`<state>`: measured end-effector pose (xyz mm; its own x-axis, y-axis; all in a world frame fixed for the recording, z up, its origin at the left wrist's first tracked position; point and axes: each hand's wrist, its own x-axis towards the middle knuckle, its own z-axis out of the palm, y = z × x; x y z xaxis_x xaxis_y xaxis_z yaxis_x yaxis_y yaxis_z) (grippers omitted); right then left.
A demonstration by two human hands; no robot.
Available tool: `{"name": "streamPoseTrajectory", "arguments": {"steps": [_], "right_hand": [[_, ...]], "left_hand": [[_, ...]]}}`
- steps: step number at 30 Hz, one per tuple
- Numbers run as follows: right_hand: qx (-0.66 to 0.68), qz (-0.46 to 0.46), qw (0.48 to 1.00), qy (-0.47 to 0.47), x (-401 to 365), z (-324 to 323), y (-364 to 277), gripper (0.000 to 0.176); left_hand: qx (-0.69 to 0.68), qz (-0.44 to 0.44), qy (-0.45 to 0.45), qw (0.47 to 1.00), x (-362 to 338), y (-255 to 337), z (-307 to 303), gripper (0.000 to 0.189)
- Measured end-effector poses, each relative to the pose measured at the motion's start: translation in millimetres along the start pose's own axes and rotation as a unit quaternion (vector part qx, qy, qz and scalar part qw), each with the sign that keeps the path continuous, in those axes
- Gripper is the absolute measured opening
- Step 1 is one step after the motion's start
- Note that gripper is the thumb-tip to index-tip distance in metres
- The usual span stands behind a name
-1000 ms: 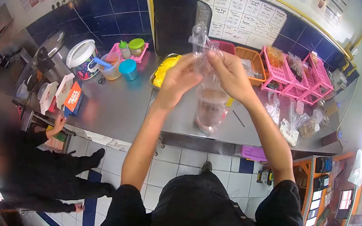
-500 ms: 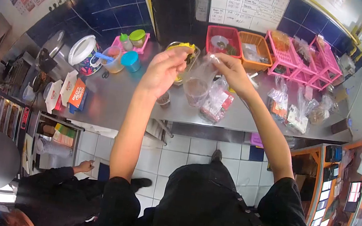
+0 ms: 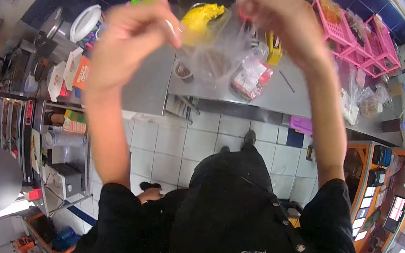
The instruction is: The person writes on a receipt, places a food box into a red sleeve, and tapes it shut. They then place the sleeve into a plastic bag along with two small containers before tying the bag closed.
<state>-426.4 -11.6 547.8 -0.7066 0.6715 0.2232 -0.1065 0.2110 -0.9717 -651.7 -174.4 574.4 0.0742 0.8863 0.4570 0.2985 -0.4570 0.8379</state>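
A clear plastic bag (image 3: 218, 58) hangs in front of me over the steel counter, with something brownish showing low in it. My right hand (image 3: 283, 21), blurred by motion, is closed on the bag's upper right side. On the other side, my left hand (image 3: 134, 38) is closed at the bag's left edge, its fingertips pinched on the thin film. Behind the bag lies a bright yellow item (image 3: 204, 19) in a metal container. A small cup with dark contents (image 3: 183, 71) and a bagged red-and-white pack (image 3: 252, 79) stand below and beside the bag.
Pink baskets (image 3: 349, 41) stand at the back right, with bagged goods (image 3: 371, 102) before them. A yellow tool-like item (image 3: 274, 51) and a thin stick (image 3: 286, 81) lie on the counter (image 3: 148, 87). A white-lidded tub (image 3: 85, 25) and orange-white boxes (image 3: 82, 73) are left. Another person's hand (image 3: 150, 195) shows below.
My hands have moved up and farther apart, with the bag stretched between them. My view has tipped downward, showing more floor. The other person at lower left is now mostly hidden.
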Motion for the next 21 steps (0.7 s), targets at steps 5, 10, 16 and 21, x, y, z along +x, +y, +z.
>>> {"name": "streamPoseTrajectory", "arguments": {"steps": [5, 10, 16, 21], "right_hand": [[-0.141, -0.2, 0.962, 0.124, -20, 12, -49, 0.022], [0.134, 0.048, 0.989, 0.043, 10, 28, 79, 0.027], [0.048, -0.015, 0.998, 0.029, 55, 18, 36, 0.024], [0.011, -0.055, 0.997, 0.05, 43, 12, -31, 0.03]], "left_hand": [[0.172, 0.15, 0.003, 0.974, -4, 60, 16, 0.006], [-0.05, -0.1, 0.075, 0.991, -30, -71, 18, 0.014], [0.057, -0.041, -0.003, 0.998, 23, -46, -1, 0.014], [0.121, 0.01, 0.045, 0.992, 27, 33, -21, 0.015]]}}
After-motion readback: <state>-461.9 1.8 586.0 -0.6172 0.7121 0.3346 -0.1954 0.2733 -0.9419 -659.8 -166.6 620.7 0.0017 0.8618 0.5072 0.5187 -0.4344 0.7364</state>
